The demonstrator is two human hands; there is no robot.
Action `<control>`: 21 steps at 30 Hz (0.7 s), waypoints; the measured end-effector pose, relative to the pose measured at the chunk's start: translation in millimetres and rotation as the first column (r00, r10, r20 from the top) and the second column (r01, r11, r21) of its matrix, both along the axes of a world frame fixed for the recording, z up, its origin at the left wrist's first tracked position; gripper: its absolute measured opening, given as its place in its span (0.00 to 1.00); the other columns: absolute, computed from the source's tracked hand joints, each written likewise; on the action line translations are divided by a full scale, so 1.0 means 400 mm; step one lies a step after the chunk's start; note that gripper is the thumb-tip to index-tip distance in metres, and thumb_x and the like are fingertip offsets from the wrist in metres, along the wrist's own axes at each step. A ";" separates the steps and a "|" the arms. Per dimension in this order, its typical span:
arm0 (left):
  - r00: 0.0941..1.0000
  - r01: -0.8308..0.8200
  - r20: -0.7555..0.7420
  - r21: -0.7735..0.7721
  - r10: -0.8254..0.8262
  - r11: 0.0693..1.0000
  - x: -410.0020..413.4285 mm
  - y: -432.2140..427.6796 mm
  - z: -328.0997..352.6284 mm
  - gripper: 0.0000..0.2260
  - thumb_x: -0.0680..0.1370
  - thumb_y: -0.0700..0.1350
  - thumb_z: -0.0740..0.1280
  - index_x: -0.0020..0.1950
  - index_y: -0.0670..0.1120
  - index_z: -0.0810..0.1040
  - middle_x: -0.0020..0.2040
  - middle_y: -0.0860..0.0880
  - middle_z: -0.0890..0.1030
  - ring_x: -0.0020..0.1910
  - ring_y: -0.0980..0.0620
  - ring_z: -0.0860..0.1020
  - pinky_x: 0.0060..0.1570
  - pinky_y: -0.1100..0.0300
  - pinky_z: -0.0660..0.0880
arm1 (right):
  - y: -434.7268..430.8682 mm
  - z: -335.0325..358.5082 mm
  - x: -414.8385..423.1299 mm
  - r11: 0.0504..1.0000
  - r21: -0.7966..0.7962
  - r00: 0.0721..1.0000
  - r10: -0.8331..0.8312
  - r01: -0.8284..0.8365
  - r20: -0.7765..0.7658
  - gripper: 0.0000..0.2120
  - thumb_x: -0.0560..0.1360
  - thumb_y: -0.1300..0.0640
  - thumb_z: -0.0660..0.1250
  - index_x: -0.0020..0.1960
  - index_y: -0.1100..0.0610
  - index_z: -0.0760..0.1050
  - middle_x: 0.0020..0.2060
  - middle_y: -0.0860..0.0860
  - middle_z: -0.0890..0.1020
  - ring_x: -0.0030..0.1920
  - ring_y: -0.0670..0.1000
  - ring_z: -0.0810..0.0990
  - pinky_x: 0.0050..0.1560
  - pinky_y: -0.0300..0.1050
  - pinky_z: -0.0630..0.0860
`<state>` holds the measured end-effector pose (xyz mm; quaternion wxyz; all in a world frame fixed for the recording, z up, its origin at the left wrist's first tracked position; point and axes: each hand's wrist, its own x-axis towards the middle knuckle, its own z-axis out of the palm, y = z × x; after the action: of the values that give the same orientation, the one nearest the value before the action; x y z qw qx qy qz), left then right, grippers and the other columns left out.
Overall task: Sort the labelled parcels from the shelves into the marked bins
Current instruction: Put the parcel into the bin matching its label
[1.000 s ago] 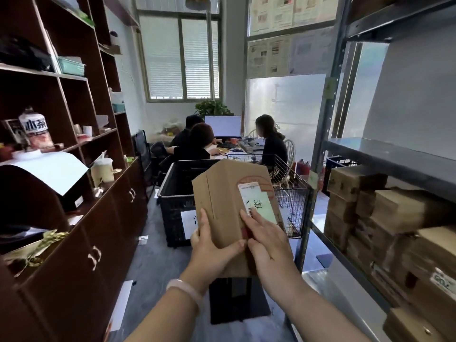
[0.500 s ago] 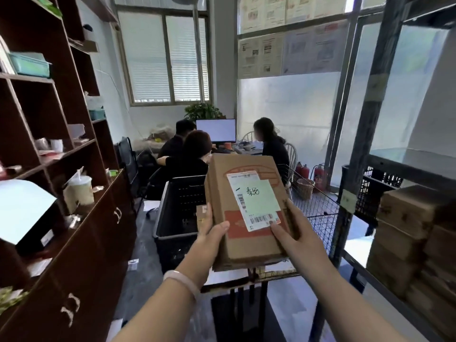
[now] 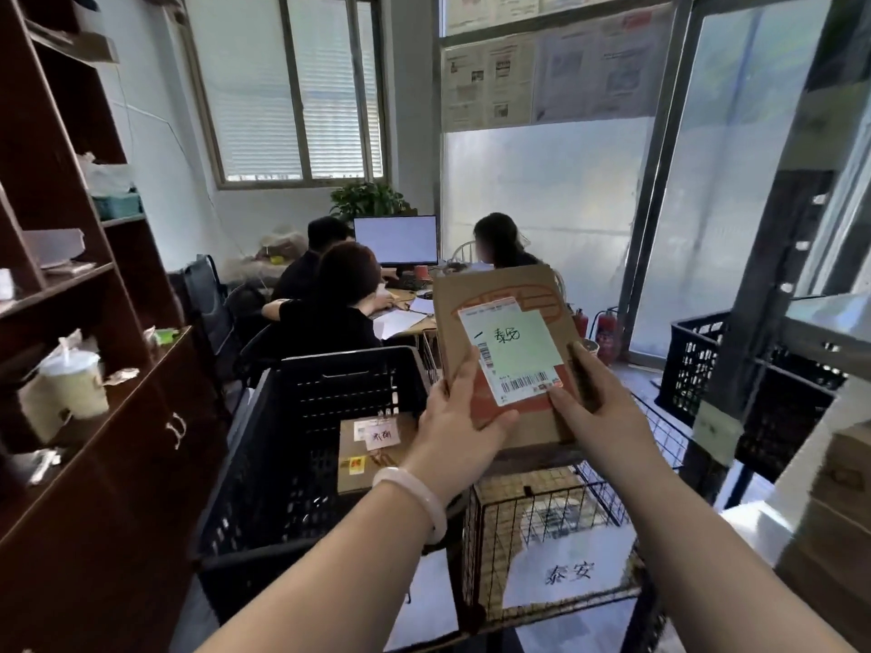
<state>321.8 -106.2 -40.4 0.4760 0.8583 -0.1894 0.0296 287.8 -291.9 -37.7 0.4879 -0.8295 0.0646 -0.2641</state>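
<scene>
I hold a flat brown cardboard parcel upright in both hands, its white and green label with handwriting facing me. My left hand grips its lower left edge, thumb on the front. My right hand clamps the lower right edge. The parcel hovers above a wire mesh bin that carries a white printed sign. To the left stands a black plastic crate with one labelled brown parcel lying inside.
A dark wooden shelf unit with a drink cup lines the left. A metal rack with brown boxes stands on the right, a second black crate behind it. Three people sit at a desk further back.
The parcel was turned so its label faces me and was carried forward over the bins. My view moved closer, and the crate's inside with its parcel now shows.
</scene>
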 end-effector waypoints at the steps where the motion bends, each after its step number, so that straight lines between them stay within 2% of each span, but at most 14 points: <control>1: 1.000 -0.019 -0.020 0.016 0.020 1.000 0.038 -0.025 -0.014 0.34 0.75 0.64 0.66 0.65 0.82 0.43 0.75 0.51 0.59 0.72 0.44 0.66 0.71 0.40 0.67 | -0.025 -0.011 0.041 1.000 -0.004 1.000 0.006 -0.006 -0.018 0.29 0.76 0.48 0.69 0.74 0.38 0.62 0.68 0.47 0.72 0.65 0.50 0.73 0.64 0.53 0.73; 7: 0.967 -0.065 -0.237 0.137 0.096 0.988 0.251 -0.172 -0.108 0.38 0.76 0.62 0.68 0.77 0.69 0.46 0.75 0.45 0.60 0.69 0.42 0.68 0.70 0.44 0.69 | -0.166 -0.113 0.265 0.996 -0.073 0.962 0.028 -0.050 -0.271 0.30 0.76 0.42 0.66 0.75 0.38 0.59 0.64 0.52 0.73 0.60 0.53 0.75 0.57 0.57 0.77; 11: 0.895 -0.050 -0.417 0.260 0.159 0.964 0.359 -0.235 -0.172 0.39 0.77 0.61 0.67 0.80 0.63 0.45 0.73 0.43 0.58 0.68 0.40 0.69 0.70 0.47 0.68 | -0.230 -0.194 0.403 0.988 -0.046 0.888 0.112 -0.148 -0.445 0.31 0.76 0.46 0.68 0.76 0.42 0.59 0.60 0.51 0.75 0.55 0.52 0.77 0.51 0.51 0.79; 13: 0.859 -0.033 -0.473 0.327 0.194 0.945 0.401 -0.250 -0.202 0.40 0.77 0.60 0.67 0.81 0.60 0.45 0.74 0.43 0.57 0.69 0.39 0.69 0.70 0.49 0.66 | -0.244 -0.240 0.459 0.983 -0.002 0.833 0.156 -0.186 -0.531 0.31 0.76 0.47 0.68 0.75 0.43 0.60 0.63 0.53 0.75 0.57 0.54 0.77 0.55 0.53 0.78; 14: 0.843 -0.022 -0.493 0.367 0.214 0.930 0.420 -0.257 -0.217 0.40 0.77 0.60 0.67 0.81 0.58 0.45 0.74 0.43 0.56 0.70 0.39 0.68 0.69 0.50 0.66 | -0.248 -0.262 0.481 0.979 0.001 0.800 0.168 -0.204 -0.576 0.30 0.76 0.48 0.68 0.75 0.42 0.61 0.65 0.53 0.75 0.56 0.53 0.77 0.53 0.49 0.79; 16: 0.802 0.015 -0.541 0.440 0.252 0.898 0.452 -0.268 -0.243 0.41 0.77 0.60 0.66 0.81 0.56 0.43 0.75 0.41 0.56 0.71 0.39 0.67 0.70 0.51 0.64 | -0.252 -0.305 0.517 0.967 -0.030 0.730 0.171 -0.254 -0.661 0.30 0.76 0.46 0.67 0.75 0.41 0.61 0.67 0.53 0.74 0.51 0.49 0.77 0.40 0.38 0.76; 18: 0.763 0.071 -0.579 0.515 0.286 0.854 0.480 -0.277 -0.263 0.43 0.77 0.61 0.67 0.82 0.53 0.42 0.76 0.39 0.57 0.72 0.40 0.65 0.71 0.52 0.63 | -0.256 -0.341 0.544 0.951 -0.029 0.648 0.188 -0.309 -0.738 0.31 0.76 0.44 0.66 0.76 0.40 0.58 0.69 0.52 0.72 0.47 0.47 0.76 0.34 0.36 0.74; 19: 0.754 0.101 -0.585 0.553 0.299 0.827 0.492 -0.280 -0.268 0.44 0.77 0.60 0.67 0.82 0.52 0.42 0.76 0.39 0.58 0.73 0.40 0.65 0.71 0.53 0.63 | -0.256 -0.356 0.554 0.942 -0.010 0.606 0.208 -0.335 -0.768 0.32 0.76 0.43 0.66 0.76 0.39 0.57 0.69 0.53 0.71 0.48 0.47 0.77 0.35 0.38 0.77; 21: 0.760 0.152 -0.573 0.615 0.306 0.774 0.515 -0.285 -0.275 0.42 0.78 0.58 0.67 0.82 0.47 0.45 0.76 0.38 0.61 0.72 0.40 0.66 0.70 0.52 0.65 | -0.252 -0.379 0.574 0.921 0.010 0.533 0.234 -0.389 -0.813 0.35 0.75 0.42 0.67 0.76 0.37 0.53 0.69 0.54 0.70 0.50 0.49 0.79 0.44 0.45 0.82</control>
<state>527.8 -220.3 -150.4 0.1950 0.9299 0.0253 -0.3110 517.5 -392.6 -189.2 0.3719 -0.8948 0.1041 0.2238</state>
